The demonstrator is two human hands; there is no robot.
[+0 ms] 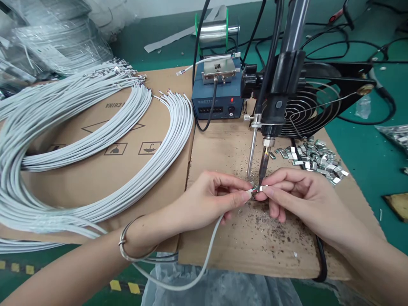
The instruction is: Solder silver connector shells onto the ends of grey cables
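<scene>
My left hand (208, 197) pinches the end of a white cable (208, 250), which droops off the board's front edge. My right hand (298, 197) pinches a small metal clip (263, 187) against that cable end. Both fingertips meet right under the tip of a fixed soldering iron (264, 163) and its thin solder feed tube (251, 155). The joint itself is mostly hidden by my fingers. A metal bangle sits on my left wrist.
Bundles of white cables (95, 127) curve over cardboard (105, 174) on the left. A blue soldering station (216, 95) with a solder spool (218, 32) stands behind, a black fan (314, 108) to its right. Loose metal clips (315, 159) lie by the fan. Solder debris speckles the board.
</scene>
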